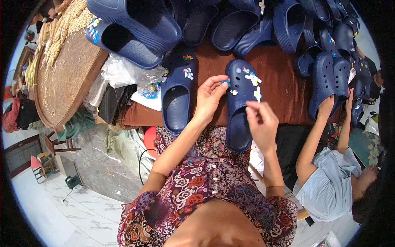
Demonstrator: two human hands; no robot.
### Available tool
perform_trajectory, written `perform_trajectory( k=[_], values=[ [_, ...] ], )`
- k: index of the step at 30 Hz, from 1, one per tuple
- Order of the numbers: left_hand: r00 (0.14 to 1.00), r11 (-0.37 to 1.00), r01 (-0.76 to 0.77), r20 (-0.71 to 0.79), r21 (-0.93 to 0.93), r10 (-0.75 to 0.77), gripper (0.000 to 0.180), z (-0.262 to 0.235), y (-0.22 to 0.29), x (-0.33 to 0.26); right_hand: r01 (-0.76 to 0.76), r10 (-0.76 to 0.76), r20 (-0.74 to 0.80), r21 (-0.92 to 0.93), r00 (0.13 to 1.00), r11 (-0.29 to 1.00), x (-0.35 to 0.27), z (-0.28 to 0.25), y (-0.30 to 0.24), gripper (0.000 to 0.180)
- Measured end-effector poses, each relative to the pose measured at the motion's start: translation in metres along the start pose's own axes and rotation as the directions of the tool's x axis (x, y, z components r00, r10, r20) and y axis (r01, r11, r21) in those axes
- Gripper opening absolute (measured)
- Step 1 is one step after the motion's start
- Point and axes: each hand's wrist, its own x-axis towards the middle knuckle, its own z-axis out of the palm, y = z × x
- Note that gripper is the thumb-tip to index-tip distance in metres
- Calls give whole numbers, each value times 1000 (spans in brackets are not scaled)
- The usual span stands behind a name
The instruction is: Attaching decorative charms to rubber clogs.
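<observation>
Hands dressing a navy foam clog on the brown-clothed table (284, 88).

The navy foam clog (240, 107) lies between both hands: left hand (210, 99) pinches a small blue charm (224, 82) at its toe edge; right hand (261, 121), fingertips pinched together, hovers over its right side, contents too small to see.

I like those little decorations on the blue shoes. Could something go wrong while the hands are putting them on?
The small blue charm pinched in the left hand might slip and get lost. The navy clog hangs over the table edge, so pressing could tip it off.
</observation>
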Motion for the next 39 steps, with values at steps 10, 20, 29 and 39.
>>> perform_trajectory(
  k=[10,20,29,39],
  values=[
    [973,863,-229,115,451,199,18,16,0,40,14,-19,-37,-125,999,992,46,4,54,21],
    [920,564,-351,166,747,354,17,26,11,34,-38,39,20,-47,999,998,50,5,67,21],
    [985,803,-122,-32,584,172,51,15,-20,48,-61,59,-49,-48,997,997,61,11,79,30],
    [1000,871,-9,11,492,3,66,11,-28,61,-256,261,-3,189,965,948,60,29,101,41]
  ],
)
